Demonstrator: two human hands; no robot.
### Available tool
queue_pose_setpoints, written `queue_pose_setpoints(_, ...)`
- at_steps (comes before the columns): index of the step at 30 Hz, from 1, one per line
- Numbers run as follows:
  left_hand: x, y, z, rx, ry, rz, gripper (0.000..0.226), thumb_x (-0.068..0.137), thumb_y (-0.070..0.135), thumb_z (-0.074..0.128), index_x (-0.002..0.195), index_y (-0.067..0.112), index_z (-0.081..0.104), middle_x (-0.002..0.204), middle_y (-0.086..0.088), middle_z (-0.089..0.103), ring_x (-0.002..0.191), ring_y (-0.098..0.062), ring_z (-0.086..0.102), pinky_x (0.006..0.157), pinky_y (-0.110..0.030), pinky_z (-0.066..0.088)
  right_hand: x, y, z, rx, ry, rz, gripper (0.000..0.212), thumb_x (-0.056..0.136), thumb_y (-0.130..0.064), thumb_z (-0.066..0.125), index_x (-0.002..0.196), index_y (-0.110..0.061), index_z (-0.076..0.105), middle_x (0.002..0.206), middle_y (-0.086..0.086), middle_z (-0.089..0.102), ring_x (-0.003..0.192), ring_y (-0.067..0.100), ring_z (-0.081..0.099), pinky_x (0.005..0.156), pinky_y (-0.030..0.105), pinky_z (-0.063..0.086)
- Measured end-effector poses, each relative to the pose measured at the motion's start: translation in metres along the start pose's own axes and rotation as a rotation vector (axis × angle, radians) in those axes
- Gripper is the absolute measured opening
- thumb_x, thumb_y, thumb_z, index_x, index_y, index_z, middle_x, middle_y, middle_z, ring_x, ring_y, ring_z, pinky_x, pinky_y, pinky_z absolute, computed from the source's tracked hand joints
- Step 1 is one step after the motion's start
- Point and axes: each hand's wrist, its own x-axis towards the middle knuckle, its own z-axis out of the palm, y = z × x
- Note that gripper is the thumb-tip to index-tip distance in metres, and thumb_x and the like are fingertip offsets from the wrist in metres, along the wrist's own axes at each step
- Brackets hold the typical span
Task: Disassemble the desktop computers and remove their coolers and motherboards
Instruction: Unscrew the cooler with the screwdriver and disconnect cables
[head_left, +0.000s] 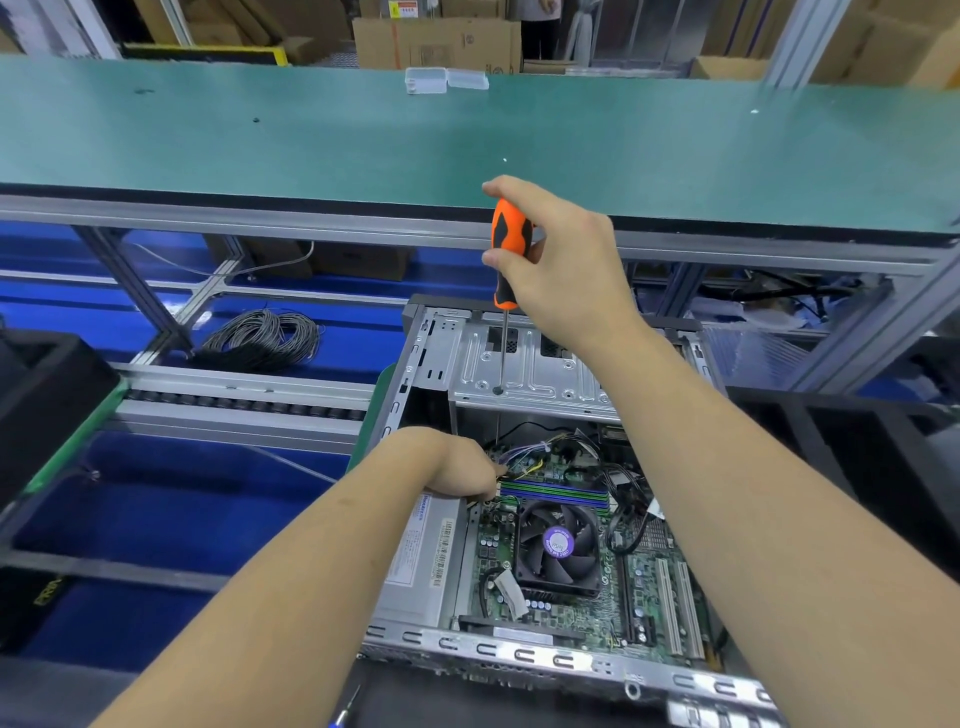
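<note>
Green-topped workbench (311, 135) runs across the back, cardboard boxes (436, 44) stacked behind it, a small clear plastic case (445, 80) sitting on its far edge. Below the bench frame on the left, a coil of grey cable (262, 338) lies on the blue floor, with a roller rail (244, 402) just in front of it.

Moving in: your left hand (457, 465) is down inside the open computer case (519, 649), knuckles over the power supply (421, 561), fingers curled into the wire bundle (540, 454) at the top edge of the motherboard (639, 587). Whether they pinch a wire, you can't tell from here; the fingertips are hidden.

Centre of the board, the cooler fan (558, 545) sits in place, memory sticks (553, 493) just above it.

Now your right hand (561, 260): fingers wrapped round the orange-and-black screwdriver (508, 254), held upright. Its shaft drops straight through a hole in the metal drive bay (530, 374), which blocks the view of the tip below. Your right forearm crosses over the case's right side.
</note>
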Motion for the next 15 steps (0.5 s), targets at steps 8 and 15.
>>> queue_pose_setpoints(8,0.0017,-0.0003,0.0014,-0.011,0.000,0.000,0.071,0.090,0.013,0.044,0.156,0.033,0.029,0.157,-0.002,0.038,0.104,-0.030,0.060,0.068,-0.027,0.039,-0.0006,0.0036,-0.0044,0.036,0.023,0.041,0.049,0.086,-0.014,0.074,0.131,-0.024,0.060,0.095,-0.007,0.057,0.081,0.022,0.051,0.091,0.041,0.052)
queue_pose_setpoints(15,0.0004,-0.0007,0.0024,-0.046,0.004,-0.010,0.069,0.089,0.015,0.045,0.155,0.033,0.033,0.157,0.000,0.038,0.114,-0.025,0.057,0.094,-0.032,0.045,-0.0018,0.0022,-0.0029,0.031,0.017,0.020,0.049,0.086,-0.014,0.074,0.131,-0.024,0.060,0.095,-0.007,0.057,0.077,0.021,0.046,0.090,0.040,0.052)
